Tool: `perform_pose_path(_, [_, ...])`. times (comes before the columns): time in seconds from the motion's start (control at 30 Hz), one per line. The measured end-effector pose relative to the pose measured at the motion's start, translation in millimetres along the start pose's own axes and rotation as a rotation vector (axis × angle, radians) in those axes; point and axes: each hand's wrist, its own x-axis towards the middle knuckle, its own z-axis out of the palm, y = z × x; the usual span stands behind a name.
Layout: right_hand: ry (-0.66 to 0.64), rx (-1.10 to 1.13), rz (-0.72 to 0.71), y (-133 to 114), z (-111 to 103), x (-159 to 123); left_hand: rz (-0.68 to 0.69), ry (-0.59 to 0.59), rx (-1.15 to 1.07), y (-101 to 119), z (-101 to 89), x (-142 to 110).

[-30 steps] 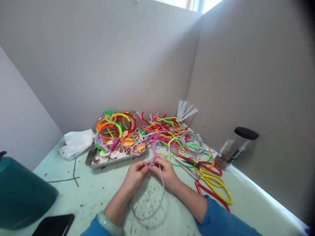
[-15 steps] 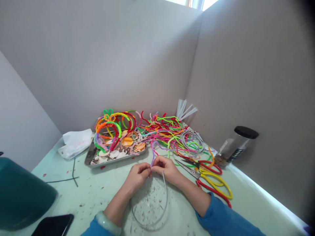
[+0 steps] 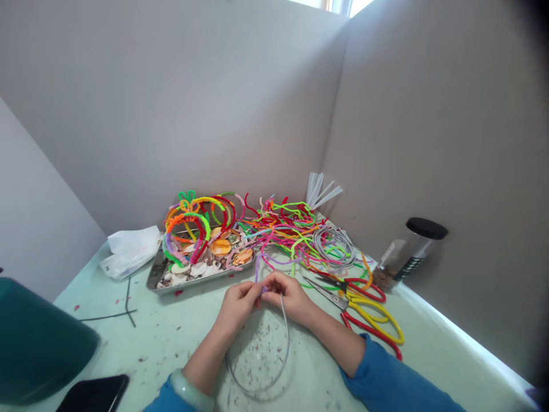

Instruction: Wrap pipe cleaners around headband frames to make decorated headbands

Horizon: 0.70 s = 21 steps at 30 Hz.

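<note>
My left hand [image 3: 239, 304] and my right hand [image 3: 288, 297] meet at the middle of the table, fingertips pinched together. Between them they grip a purple pipe cleaner [image 3: 257, 268], a bit of which shows at the fingertips, with its free length rising beyond and curving right. A thin grey wire [image 3: 287, 337] hangs below in an open loop; one side runs up into my right hand, the other passes behind my left wrist. Where the wire's ends lie is hidden by my fingers.
Behind are a metal tray [image 3: 201, 282] of shells with colourful pipe-cleaner hoops [image 3: 209, 220], and a heap of pipe cleaners [image 3: 278, 223]. Coiled wire [image 3: 330, 252], scissors [image 3: 355, 309] and a black-lidded jar [image 3: 412, 252] stand right. Left are a phone [image 3: 94, 393] and green container [image 3: 40, 340].
The purple pipe cleaner's free length has swung from upright to spread left and right. My fingers have shifted slightly around it, with purple now showing at the pinch. The wire loop hangs much the same.
</note>
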Motion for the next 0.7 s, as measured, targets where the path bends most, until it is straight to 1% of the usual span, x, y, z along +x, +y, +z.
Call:
perform_pose_path(0.17, [-0.018, -0.044, -0.042, -3.8, -0.9, -0.3, -0.033, 0.013, -0.064, 4.1, -0.3, -2.4])
perform_pose_path(0.37, [-0.003, -0.108, -0.075, 0.8, -0.1, -0.3, -0.072, 0.016, -0.101, 4.5, 0.1, -2.5])
perform_pose_path(0.5, [0.032, -0.138, -0.07, 1.4, 0.1, 0.5, -0.061, 0.006, -0.157, 6.2, 1.1, -3.5])
perform_pose_path(0.7, [0.043, -0.17, -0.095, 0.4, -0.8, 0.8, -0.04, 0.014, -0.22, 6.2, 2.1, -3.8])
